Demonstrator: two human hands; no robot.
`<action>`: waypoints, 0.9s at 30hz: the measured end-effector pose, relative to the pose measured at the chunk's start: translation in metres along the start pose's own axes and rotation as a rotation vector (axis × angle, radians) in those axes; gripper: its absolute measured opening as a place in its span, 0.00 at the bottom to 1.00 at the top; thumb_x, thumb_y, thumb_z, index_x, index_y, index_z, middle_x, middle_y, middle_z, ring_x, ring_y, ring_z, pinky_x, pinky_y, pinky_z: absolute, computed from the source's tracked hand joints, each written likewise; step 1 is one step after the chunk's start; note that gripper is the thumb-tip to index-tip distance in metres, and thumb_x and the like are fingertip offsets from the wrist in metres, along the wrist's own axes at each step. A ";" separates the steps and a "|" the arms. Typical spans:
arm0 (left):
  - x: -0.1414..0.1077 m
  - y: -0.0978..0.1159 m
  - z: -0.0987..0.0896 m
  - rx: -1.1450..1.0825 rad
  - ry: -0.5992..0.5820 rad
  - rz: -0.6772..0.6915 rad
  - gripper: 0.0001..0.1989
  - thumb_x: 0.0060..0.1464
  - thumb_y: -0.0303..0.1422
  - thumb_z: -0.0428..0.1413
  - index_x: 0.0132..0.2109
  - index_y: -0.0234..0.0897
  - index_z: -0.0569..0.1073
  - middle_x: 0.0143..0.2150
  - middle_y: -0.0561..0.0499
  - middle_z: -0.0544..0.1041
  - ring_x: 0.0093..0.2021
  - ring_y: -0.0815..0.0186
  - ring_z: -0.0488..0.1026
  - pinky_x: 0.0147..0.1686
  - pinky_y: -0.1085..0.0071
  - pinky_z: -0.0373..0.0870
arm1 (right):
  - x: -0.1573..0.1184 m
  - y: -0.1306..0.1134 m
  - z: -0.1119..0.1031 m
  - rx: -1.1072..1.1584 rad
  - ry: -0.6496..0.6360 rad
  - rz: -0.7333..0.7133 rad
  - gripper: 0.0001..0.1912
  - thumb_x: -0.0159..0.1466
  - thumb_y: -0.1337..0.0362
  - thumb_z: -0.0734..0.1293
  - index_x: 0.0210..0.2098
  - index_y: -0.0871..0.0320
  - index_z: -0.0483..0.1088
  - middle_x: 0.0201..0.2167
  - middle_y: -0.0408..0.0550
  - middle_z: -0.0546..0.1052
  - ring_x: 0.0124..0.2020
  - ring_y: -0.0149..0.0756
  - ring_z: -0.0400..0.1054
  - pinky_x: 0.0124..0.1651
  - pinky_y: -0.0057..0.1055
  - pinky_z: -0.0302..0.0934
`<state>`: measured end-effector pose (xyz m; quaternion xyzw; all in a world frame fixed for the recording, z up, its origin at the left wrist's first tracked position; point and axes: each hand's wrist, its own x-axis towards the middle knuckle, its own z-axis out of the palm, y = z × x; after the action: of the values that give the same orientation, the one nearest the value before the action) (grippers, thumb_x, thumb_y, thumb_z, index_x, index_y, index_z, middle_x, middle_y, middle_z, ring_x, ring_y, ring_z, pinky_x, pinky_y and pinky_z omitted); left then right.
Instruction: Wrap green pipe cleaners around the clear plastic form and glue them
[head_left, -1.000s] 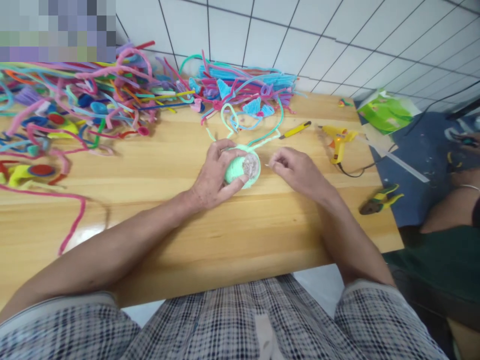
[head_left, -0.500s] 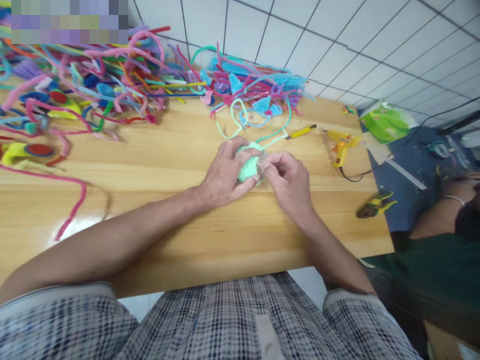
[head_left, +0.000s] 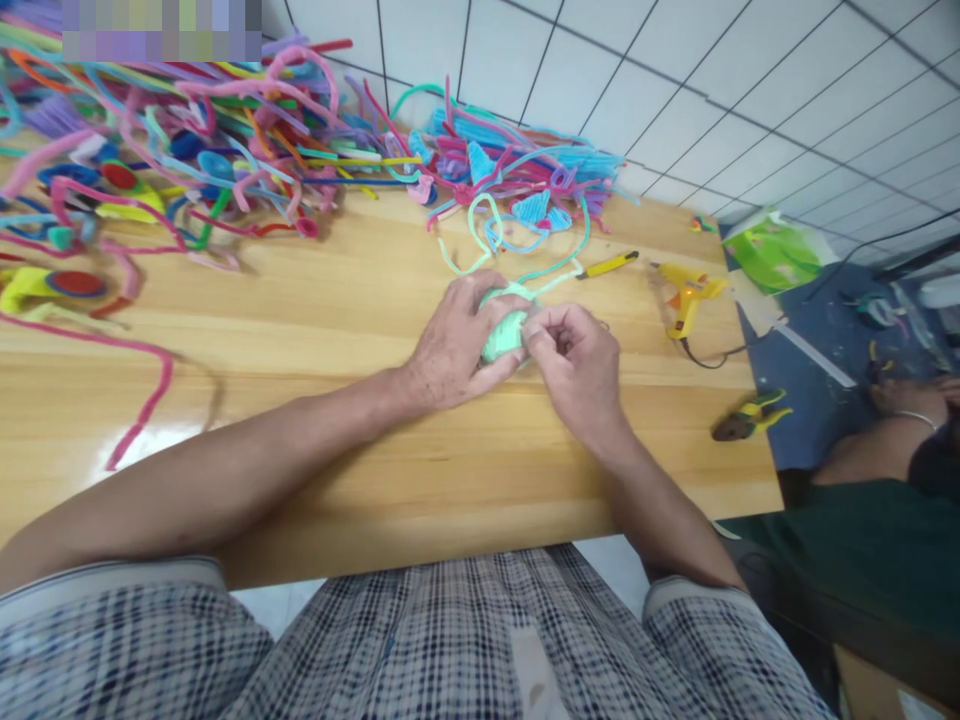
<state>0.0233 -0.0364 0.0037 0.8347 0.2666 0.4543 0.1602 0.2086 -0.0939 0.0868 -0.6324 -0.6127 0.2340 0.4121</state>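
My left hand (head_left: 465, 345) is wrapped around a mint-green bundle of pipe cleaner (head_left: 504, 337), its fingers over the top and the thumb along the near side. At the bundle's right edge, my right hand (head_left: 574, 355) pinches with thumb and forefinger; what lies between those fingertips is too small to make out. Thin green strands (head_left: 555, 272) trail from the far side of the bundle toward the back of the table. Part of the bundle is hidden under my left fingers.
A colourful heap of pipe cleaners (head_left: 217, 150) covers the back left. Beyond my hands lies a yellow utility knife (head_left: 609, 265). To the right are a yellow glue gun (head_left: 686, 300), pliers (head_left: 750, 417) and a green packet (head_left: 780, 250). Another person's arm (head_left: 870, 450) shows at the right edge.
The whole view has shifted slightly. Both hands stay at the green bundle, with only a small movement of the right fingertips at its edge.
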 end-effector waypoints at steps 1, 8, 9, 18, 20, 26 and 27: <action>0.000 0.000 0.000 0.000 0.000 -0.005 0.27 0.77 0.52 0.55 0.73 0.42 0.70 0.70 0.35 0.73 0.70 0.43 0.73 0.72 0.40 0.73 | 0.000 0.001 0.000 0.004 0.008 -0.002 0.03 0.65 0.62 0.70 0.34 0.51 0.76 0.28 0.37 0.80 0.28 0.33 0.70 0.37 0.35 0.64; 0.000 -0.001 0.001 -0.010 -0.009 -0.021 0.28 0.77 0.53 0.56 0.72 0.42 0.71 0.70 0.35 0.73 0.70 0.43 0.73 0.73 0.39 0.72 | 0.000 -0.001 -0.001 -0.039 -0.016 -0.054 0.04 0.65 0.61 0.69 0.33 0.51 0.76 0.28 0.38 0.80 0.29 0.33 0.70 0.38 0.36 0.63; 0.000 -0.001 0.001 -0.011 -0.013 -0.020 0.28 0.77 0.52 0.56 0.72 0.42 0.71 0.71 0.35 0.73 0.70 0.43 0.73 0.73 0.39 0.72 | 0.000 -0.001 -0.001 -0.059 -0.014 -0.066 0.04 0.65 0.62 0.69 0.33 0.51 0.76 0.29 0.39 0.80 0.30 0.34 0.70 0.39 0.36 0.63; 0.001 0.001 0.002 0.011 0.019 0.002 0.27 0.78 0.51 0.55 0.72 0.41 0.70 0.69 0.34 0.73 0.69 0.43 0.72 0.71 0.41 0.74 | 0.003 0.005 -0.001 -0.016 0.069 -0.052 0.04 0.66 0.60 0.69 0.35 0.50 0.75 0.29 0.38 0.80 0.29 0.33 0.68 0.39 0.36 0.65; 0.001 0.001 0.001 0.000 -0.004 -0.021 0.27 0.77 0.52 0.56 0.72 0.42 0.70 0.70 0.35 0.73 0.70 0.42 0.72 0.72 0.40 0.72 | 0.004 0.005 -0.002 0.019 0.056 -0.050 0.05 0.66 0.59 0.69 0.35 0.50 0.75 0.29 0.38 0.80 0.28 0.32 0.68 0.38 0.35 0.64; 0.001 0.000 0.000 -0.019 0.003 0.003 0.27 0.77 0.53 0.56 0.72 0.41 0.71 0.69 0.34 0.73 0.70 0.43 0.74 0.72 0.39 0.73 | 0.003 0.002 0.001 -0.006 -0.007 -0.037 0.04 0.65 0.62 0.70 0.33 0.51 0.75 0.25 0.36 0.77 0.27 0.31 0.66 0.37 0.34 0.64; 0.001 0.000 0.000 -0.017 0.010 0.009 0.27 0.78 0.53 0.56 0.71 0.41 0.71 0.69 0.34 0.73 0.70 0.43 0.74 0.72 0.40 0.74 | 0.003 0.002 0.001 0.003 0.002 -0.043 0.04 0.65 0.62 0.70 0.33 0.51 0.76 0.25 0.36 0.78 0.27 0.31 0.66 0.37 0.34 0.64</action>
<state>0.0237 -0.0355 0.0044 0.8324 0.2598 0.4614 0.1637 0.2090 -0.0907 0.0855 -0.6185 -0.6255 0.2255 0.4187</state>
